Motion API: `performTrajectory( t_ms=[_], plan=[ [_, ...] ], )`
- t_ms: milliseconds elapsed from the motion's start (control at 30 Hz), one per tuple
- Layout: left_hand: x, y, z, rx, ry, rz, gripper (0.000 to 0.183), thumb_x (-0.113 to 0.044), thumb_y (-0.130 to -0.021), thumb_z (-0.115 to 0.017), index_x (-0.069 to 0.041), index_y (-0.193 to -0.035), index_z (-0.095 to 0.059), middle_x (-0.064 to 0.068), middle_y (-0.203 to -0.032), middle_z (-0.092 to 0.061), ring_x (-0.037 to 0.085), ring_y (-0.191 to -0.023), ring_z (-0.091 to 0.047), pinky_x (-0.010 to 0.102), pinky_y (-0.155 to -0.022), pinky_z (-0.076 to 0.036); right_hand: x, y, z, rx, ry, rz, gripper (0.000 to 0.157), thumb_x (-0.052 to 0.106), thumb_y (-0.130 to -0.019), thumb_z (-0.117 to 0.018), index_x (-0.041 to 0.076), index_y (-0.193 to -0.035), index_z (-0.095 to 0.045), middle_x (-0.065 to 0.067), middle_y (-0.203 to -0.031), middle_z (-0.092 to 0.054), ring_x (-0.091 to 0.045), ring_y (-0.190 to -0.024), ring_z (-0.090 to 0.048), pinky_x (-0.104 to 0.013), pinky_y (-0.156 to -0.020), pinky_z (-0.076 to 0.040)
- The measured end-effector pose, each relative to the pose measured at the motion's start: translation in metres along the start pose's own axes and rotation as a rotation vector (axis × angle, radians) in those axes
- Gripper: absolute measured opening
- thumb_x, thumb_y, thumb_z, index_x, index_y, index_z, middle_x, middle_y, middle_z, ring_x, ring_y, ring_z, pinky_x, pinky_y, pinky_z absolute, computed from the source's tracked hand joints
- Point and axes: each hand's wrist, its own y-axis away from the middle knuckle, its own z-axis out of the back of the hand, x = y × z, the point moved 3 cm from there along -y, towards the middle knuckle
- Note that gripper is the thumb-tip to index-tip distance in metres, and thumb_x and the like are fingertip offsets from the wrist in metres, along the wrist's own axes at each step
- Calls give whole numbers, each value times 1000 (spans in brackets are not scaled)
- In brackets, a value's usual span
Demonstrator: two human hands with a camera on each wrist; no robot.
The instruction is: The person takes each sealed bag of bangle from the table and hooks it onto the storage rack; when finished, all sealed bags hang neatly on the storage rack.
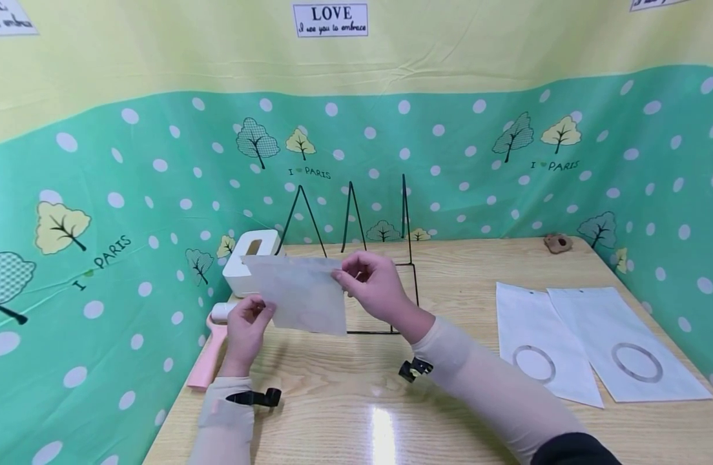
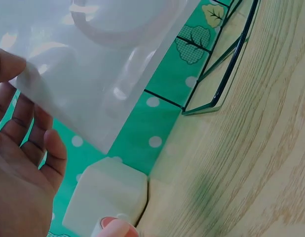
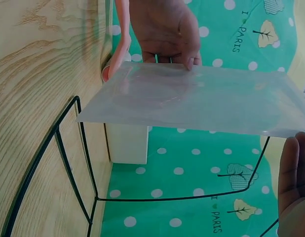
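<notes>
A translucent, glossy plastic sheet or pouch (image 1: 304,294) is held up in the air, tilted, in front of a black wire rack (image 1: 415,284). My left hand (image 1: 244,329) pinches its left edge between thumb and fingers. At its upper right corner, my right hand (image 1: 380,287) grips it with thumb and fingertips. A faint ring shape (image 2: 123,37) shows on the sheet in the left wrist view. On the table's right side lie two white rectangular pouches, a left one (image 1: 519,323) and a right one (image 1: 600,323), each bearing a grey ring.
A white tissue box (image 1: 234,271) stands at the back left, behind my left hand. Close by lies a pink-handled lint roller (image 1: 205,361). A small brown object (image 1: 558,243) sits at the far right of the wooden table (image 1: 333,400). Patterned cloth surrounds the table.
</notes>
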Motion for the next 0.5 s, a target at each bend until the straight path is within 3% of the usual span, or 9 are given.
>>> performTrajectory(
  t_ms=[267, 500],
  plan=[
    [1, -1, 4, -118, 2, 9, 8, 5, -99, -65, 10, -95, -61, 5, -89, -66, 12, -80, -60, 20, -73, -51, -4, -4, -7, 2, -30, 21, 3, 4, -95, -76, 5, -93, -74, -7, -81, -70, -34, -66, -67, -35, -58, -59],
    [-1, -2, 7, -172, -18, -9, 8, 4, -99, -65, 10, -96, -63, 6, -91, -64, 12, -82, -60, 20, -73, -49, -9, -7, -13, -4, -34, 15, 4, 8, -97, -77, 4, -98, -77, -6, -84, -71, -37, -66, -67, -41, -58, -59]
  ],
)
